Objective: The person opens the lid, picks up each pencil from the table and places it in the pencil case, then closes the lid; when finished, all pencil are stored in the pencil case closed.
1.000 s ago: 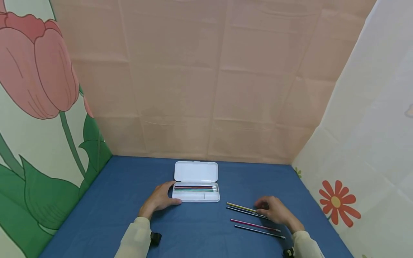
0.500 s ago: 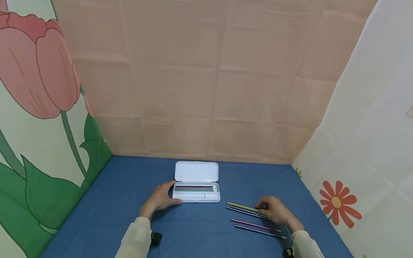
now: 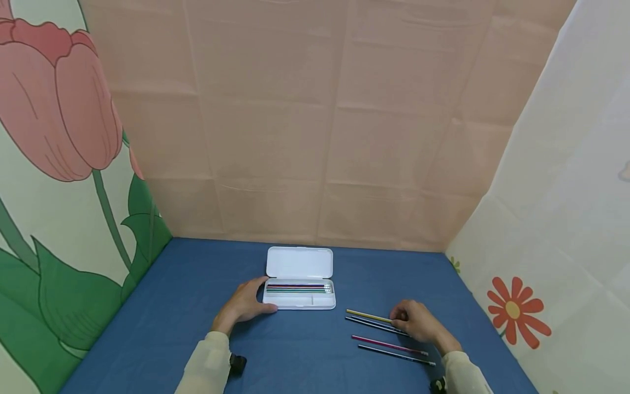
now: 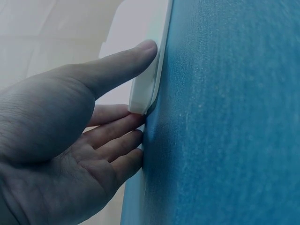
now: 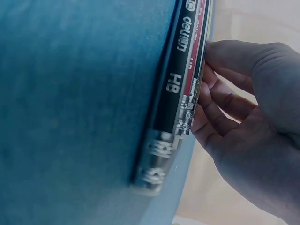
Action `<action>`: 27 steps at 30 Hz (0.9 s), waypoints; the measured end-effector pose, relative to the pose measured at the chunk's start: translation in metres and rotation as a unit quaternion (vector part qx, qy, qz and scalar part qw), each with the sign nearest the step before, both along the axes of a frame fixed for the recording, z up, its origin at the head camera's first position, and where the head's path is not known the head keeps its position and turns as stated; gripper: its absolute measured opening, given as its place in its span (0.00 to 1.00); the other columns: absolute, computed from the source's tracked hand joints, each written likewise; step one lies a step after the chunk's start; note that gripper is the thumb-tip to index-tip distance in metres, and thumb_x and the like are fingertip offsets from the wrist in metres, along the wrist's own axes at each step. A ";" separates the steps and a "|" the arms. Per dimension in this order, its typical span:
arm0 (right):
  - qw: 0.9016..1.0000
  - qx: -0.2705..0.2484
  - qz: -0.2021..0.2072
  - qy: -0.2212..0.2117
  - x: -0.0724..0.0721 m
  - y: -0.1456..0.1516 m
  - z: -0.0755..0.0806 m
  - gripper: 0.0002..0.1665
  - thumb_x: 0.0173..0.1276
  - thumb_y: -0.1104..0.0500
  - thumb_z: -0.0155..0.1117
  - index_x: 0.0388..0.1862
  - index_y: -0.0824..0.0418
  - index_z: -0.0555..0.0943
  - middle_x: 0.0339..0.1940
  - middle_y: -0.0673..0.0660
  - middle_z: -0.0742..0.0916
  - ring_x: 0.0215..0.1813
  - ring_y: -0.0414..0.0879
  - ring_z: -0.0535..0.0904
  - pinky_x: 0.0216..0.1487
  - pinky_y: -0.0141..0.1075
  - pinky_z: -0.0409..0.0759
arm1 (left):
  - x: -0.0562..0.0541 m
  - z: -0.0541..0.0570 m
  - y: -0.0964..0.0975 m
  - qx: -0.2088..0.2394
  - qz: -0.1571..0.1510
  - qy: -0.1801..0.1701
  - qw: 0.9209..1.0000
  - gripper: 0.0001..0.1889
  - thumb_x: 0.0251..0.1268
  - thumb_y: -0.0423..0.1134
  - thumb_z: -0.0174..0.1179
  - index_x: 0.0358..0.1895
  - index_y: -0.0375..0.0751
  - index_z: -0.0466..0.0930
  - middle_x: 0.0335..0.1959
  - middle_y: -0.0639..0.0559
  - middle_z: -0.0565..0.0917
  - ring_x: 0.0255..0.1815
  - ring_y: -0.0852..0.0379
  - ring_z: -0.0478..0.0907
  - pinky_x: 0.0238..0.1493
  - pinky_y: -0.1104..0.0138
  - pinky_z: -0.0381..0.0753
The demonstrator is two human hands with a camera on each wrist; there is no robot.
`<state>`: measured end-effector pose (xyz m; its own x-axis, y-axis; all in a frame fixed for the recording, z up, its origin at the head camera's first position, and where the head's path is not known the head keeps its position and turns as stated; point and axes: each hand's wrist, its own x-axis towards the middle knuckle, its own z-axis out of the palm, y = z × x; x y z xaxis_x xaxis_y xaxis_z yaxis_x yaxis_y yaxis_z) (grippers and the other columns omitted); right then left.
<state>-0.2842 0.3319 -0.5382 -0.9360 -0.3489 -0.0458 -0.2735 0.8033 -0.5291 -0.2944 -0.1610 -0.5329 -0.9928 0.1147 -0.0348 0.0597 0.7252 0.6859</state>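
A white pencil case [image 3: 298, 302] lies with its lid [image 3: 299, 262] raised; several pencils [image 3: 297, 288] lie inside. My left hand [image 3: 243, 302] holds the case's left end, thumb along the front wall and fingers at the end and back corner. My right hand [image 3: 418, 322] pinches a yellow pencil [image 3: 366, 316] near its right end. Dark pencils [image 3: 369, 324] lie just in front of it, partly hidden by that hand. Nearer lie a red pencil [image 3: 381, 343] and a black pencil [image 3: 394, 355], whose "HB" print shows on the black pencil [image 5: 174, 84] in the right wrist view.
A blue cloth [image 3: 295, 355] covers the table. Behind it hangs a beige sheet [image 3: 315, 137]. A tulip-print cloth [image 3: 59, 126] stands at the left and a white cloth with a red flower [image 3: 512, 310] at the right.
Almost nothing differs. My right hand stays at the yellow pencil, its wrist shifted very slightly left; my left hand and the pencil case keep their places.
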 end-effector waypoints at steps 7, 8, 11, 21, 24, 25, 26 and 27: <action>1.000 0.004 0.003 0.000 0.000 0.001 0.001 0.04 0.82 0.59 0.72 0.44 0.58 0.89 0.34 0.48 0.85 0.33 0.38 0.76 0.34 0.33 0.74 | 0.000 -0.001 0.000 0.000 0.000 0.001 1.000 0.50 0.64 0.46 0.85 0.85 0.32 0.69 0.84 0.29 0.74 0.85 0.25 0.70 0.85 0.29 0.69; 1.000 0.003 0.002 0.001 0.000 0.001 0.001 0.04 0.82 0.59 0.73 0.44 0.58 0.89 0.34 0.48 0.85 0.34 0.38 0.76 0.34 0.33 0.74 | 0.000 -0.001 0.000 0.000 0.000 0.001 1.000 0.50 0.64 0.46 0.85 0.85 0.32 0.69 0.84 0.29 0.74 0.85 0.25 0.70 0.85 0.29 0.69; 1.000 -0.005 0.003 0.004 0.000 0.003 0.002 0.04 0.82 0.59 0.73 0.44 0.58 0.89 0.34 0.48 0.86 0.34 0.37 0.76 0.34 0.32 0.76 | 0.000 -0.001 0.000 0.001 0.001 0.002 1.000 0.50 0.64 0.46 0.85 0.85 0.32 0.69 0.84 0.29 0.74 0.85 0.25 0.70 0.85 0.29 0.69; 0.999 -0.024 0.012 0.023 0.000 0.000 0.011 0.03 0.83 0.58 0.72 0.47 0.55 0.90 0.36 0.46 0.87 0.34 0.36 0.78 0.34 0.32 0.78 | 0.000 0.001 0.000 -0.004 -0.003 0.001 1.000 0.50 0.65 0.46 0.85 0.85 0.32 0.69 0.84 0.28 0.74 0.85 0.25 0.70 0.85 0.29 0.69; 0.999 -0.019 0.012 0.034 -0.001 -0.003 0.015 0.02 0.84 0.58 0.72 0.48 0.54 0.90 0.37 0.45 0.87 0.34 0.36 0.77 0.34 0.32 0.78 | 0.000 0.001 0.000 -0.003 -0.003 0.001 1.000 0.50 0.65 0.47 0.84 0.85 0.32 0.69 0.84 0.29 0.74 0.85 0.25 0.70 0.85 0.29 0.68; 0.999 -0.017 0.013 0.039 -0.001 -0.004 0.016 0.02 0.84 0.58 0.71 0.48 0.54 0.90 0.37 0.45 0.87 0.34 0.36 0.77 0.34 0.32 0.78 | 0.000 0.001 0.000 -0.002 -0.003 0.000 1.000 0.50 0.65 0.47 0.84 0.85 0.32 0.69 0.84 0.28 0.74 0.85 0.25 0.70 0.85 0.29 0.68; 0.999 -0.016 0.014 0.043 -0.001 -0.006 0.017 0.02 0.84 0.58 0.71 0.48 0.53 0.90 0.37 0.45 0.87 0.34 0.36 0.77 0.34 0.32 0.78 | 0.001 0.001 0.000 -0.002 -0.003 0.001 1.000 0.50 0.65 0.47 0.84 0.85 0.32 0.69 0.84 0.28 0.74 0.85 0.25 0.70 0.85 0.29 0.68; 0.999 -0.017 0.015 0.049 -0.001 -0.007 0.018 0.02 0.84 0.57 0.71 0.48 0.53 0.90 0.38 0.45 0.88 0.34 0.35 0.77 0.34 0.32 0.78 | 0.001 0.002 0.000 -0.001 -0.003 0.001 1.000 0.50 0.65 0.46 0.85 0.85 0.32 0.69 0.84 0.28 0.74 0.85 0.24 0.70 0.85 0.29 0.68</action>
